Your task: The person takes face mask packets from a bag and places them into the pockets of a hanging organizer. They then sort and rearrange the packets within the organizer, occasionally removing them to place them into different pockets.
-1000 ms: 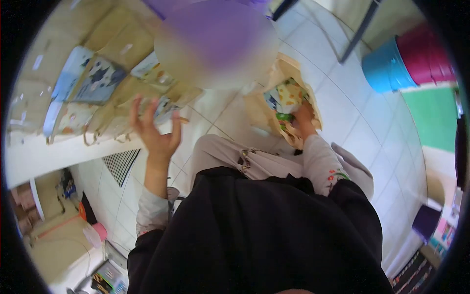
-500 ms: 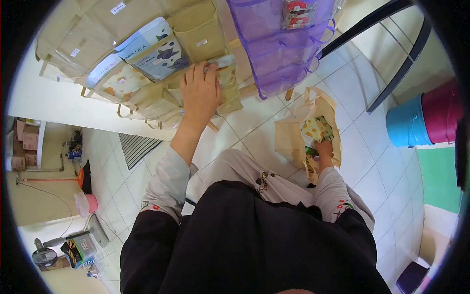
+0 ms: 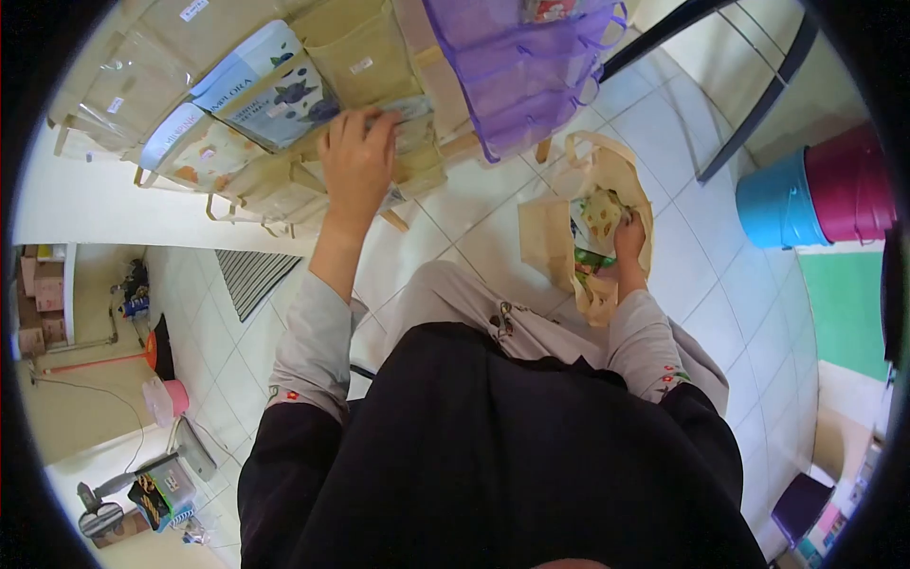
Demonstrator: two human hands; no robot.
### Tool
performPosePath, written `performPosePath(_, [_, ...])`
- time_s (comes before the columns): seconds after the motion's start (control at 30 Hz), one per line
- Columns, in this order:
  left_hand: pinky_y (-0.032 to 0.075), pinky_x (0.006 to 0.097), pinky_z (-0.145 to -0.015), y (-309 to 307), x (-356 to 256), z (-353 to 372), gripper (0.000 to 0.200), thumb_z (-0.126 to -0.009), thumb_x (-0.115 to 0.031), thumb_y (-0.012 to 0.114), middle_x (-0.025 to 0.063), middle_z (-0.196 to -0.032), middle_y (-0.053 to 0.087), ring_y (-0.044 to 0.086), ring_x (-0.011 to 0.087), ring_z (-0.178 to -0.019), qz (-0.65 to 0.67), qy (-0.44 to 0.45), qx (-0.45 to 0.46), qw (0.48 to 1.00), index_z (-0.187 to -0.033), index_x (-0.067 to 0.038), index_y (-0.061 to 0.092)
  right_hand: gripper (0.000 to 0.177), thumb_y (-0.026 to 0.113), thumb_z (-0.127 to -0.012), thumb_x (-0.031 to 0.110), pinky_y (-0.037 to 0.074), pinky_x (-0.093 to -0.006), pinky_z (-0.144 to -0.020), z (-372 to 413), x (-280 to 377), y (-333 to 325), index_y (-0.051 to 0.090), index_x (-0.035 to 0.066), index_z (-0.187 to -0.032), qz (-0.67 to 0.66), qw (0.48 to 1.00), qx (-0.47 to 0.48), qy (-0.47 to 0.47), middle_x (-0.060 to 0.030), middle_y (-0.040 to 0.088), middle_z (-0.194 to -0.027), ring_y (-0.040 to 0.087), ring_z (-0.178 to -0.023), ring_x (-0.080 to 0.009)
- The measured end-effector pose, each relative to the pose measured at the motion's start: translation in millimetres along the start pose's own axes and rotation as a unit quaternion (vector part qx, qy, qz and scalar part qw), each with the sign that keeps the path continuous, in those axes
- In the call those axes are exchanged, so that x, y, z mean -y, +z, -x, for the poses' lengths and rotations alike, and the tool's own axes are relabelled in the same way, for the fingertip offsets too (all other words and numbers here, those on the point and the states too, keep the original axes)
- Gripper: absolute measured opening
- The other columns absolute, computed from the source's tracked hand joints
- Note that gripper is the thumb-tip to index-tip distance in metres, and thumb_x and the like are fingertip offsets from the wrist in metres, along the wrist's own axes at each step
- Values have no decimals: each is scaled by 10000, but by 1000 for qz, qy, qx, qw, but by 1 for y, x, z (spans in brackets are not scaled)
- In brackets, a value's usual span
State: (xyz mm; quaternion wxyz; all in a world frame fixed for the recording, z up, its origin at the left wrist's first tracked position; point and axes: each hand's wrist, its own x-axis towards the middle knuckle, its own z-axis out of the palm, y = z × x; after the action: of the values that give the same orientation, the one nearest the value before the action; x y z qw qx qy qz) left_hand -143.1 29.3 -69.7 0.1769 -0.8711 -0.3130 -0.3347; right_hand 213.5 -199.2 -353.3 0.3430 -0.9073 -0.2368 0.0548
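L hand (image 3: 355, 166) fingers clamp a mask packet (image 3: 413, 111) not yet out of its pocket (image 3: 419, 176); R hand (image 3: 627, 239) fingers curl on packs (image 3: 597, 213) in tote bag (image 3: 540, 237), so prob. midway.

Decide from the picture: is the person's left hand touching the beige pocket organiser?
Touching. The head view shows the left hand lying on the beige pocket organiser, fingers over a pocket's edge.
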Motion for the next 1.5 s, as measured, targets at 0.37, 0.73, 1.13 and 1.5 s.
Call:
performPosePath(0.37, [385,411,-910,-2,4,0,439,-794,-213,640,71,-1216,536,473,268,-1152,25,-13,59,998,-1209,-118,531,301,602,-810,214,486,-400,-799,-50,83,-99,626,39,-1054,74,973,174,-132,-224,632,-991,610,-924,-369])
performPosePath(0.73, [399,381,-897,-120,91,-38,354,-772,-105,656,145,-1129,556,527,307,-1048,-73,-48,-275,957,-1113,-41,585,324,624,-799,162,487,-385,-800,-53,77,-95,610,-1,-1077,71,944,280,-157,-212,646,-999,630,-927,-337])
performPosePath(1.13, [394,357,-876,-129,127,-5,248,-777,-103,667,54,-1055,619,543,259,-1078,-142,-64,-163,974,-1019,-103,614,302,653,-791,162,495,-368,-738,-46,105,-111,614,-18,-1030,59,950,268,-149,-188,667,-932,652,-847,-291])
performPosePath(1.5, [406,373,-935,-109,-20,6,537,-707,-120,731,130,-1103,591,539,287,-1071,331,-26,33,943,-1191,-55,508,217,652,-753,34,489,-283,-671,16,281,-184,623,-24,-960,-116,886,338,-296,-78,656,-836,610,-743,-151])
